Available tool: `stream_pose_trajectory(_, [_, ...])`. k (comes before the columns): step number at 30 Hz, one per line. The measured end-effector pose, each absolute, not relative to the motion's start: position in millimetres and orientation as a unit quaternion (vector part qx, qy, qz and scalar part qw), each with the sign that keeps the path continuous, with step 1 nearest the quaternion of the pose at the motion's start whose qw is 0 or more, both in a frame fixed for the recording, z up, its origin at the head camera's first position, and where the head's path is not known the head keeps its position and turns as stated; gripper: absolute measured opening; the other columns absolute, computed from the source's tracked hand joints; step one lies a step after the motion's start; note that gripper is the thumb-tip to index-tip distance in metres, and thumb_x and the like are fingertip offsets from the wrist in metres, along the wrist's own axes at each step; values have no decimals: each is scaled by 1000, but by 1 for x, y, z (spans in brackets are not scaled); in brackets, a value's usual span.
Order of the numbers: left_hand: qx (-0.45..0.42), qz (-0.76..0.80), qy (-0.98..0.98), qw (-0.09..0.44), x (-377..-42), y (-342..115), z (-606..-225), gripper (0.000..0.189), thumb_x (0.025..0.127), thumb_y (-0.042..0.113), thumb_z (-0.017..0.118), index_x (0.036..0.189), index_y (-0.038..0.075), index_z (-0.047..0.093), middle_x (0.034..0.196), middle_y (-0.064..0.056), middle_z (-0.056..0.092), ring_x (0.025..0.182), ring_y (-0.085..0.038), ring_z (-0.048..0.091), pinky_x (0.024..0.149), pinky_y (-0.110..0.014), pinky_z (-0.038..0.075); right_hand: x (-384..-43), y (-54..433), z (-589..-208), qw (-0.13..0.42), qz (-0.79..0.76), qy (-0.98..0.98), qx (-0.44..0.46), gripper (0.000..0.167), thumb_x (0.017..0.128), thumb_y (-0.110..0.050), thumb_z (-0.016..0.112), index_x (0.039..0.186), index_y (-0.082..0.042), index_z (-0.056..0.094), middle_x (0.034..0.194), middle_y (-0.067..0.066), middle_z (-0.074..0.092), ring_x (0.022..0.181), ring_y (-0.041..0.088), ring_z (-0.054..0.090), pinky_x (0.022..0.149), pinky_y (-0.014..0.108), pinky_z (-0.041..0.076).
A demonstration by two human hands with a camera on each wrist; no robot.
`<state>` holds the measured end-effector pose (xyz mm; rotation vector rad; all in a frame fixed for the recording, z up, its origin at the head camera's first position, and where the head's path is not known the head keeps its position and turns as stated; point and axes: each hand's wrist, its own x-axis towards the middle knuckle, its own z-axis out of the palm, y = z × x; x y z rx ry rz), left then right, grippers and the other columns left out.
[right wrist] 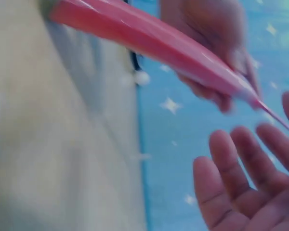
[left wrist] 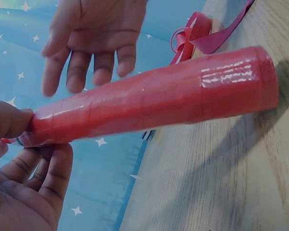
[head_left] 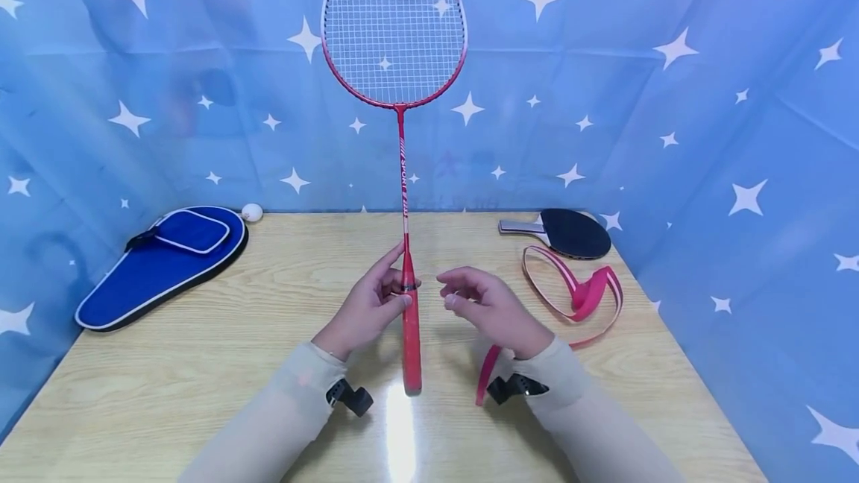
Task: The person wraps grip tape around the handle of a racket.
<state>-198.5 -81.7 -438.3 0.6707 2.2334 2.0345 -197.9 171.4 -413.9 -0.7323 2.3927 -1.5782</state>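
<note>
A red badminton racket (head_left: pixel 405 170) stands nearly upright above the table, its strung head against the backdrop. My left hand (head_left: pixel 367 302) pinches it at the top of the red handle (left wrist: pixel 149 98), thumb on one side and fingers on the other. To the right of the handle, my right hand (head_left: pixel 493 308) hovers with loosely bent fingers, apart from the racket and holding nothing. Its fingers (right wrist: pixel 250 159) show relaxed and spread in the right wrist view, which is blurred.
On the left lies a blue paddle case (head_left: pixel 161 263), with a white ball (head_left: pixel 251 212) behind it. A black table tennis paddle (head_left: pixel 576 233) rests at the back right. Nearer, a pink-red strap (head_left: pixel 590 297) lies in loops, partly behind my right wrist. The wooden table (head_left: pixel 302 244) meets a blue starred curtain.
</note>
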Motion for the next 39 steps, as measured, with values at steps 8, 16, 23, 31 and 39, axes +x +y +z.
stream_pose_trajectory(8, [219,660,718,22,-200,-80,-440,88,97,-9,61,169,22,24,122,-16,71,103,-25,67,85,-23,59,-209,211,-402,168,-373,877,-254,28,98,-18,74,126,-17,73,120,6,72,105,22,65,90,39,59])
stream_pose_trajectory(16, [214,658,722,20,-200,-81,-441,88,97,-9,62,169,24,25,121,-15,71,104,-27,67,86,-23,59,-220,231,-408,213,-239,927,-194,21,91,-11,78,109,-23,78,104,1,69,96,21,61,79,38,57])
stream_pose_trajectory(23, [218,657,721,23,-201,-81,-443,87,97,-9,62,169,23,25,122,-16,70,106,-26,67,87,-23,59,-227,242,-425,237,-213,936,-151,15,85,-11,83,91,-22,75,88,1,64,82,20,58,66,34,53])
stream_pose_trajectory(31, [219,657,722,17,-201,-83,-443,87,97,-9,62,169,24,25,122,-15,70,103,-24,67,85,-23,58,-228,238,-428,254,-216,932,-139,21,79,-18,91,85,-19,71,86,2,64,79,23,58,65,34,50])
stream_pose_trajectory(39, [230,662,713,18,-202,-83,-443,86,98,-10,61,169,23,25,123,-16,70,104,-23,67,84,-23,58,-227,235,-432,250,-207,929,-179,23,82,-15,87,72,-17,67,70,-1,60,62,19,57,55,32,45])
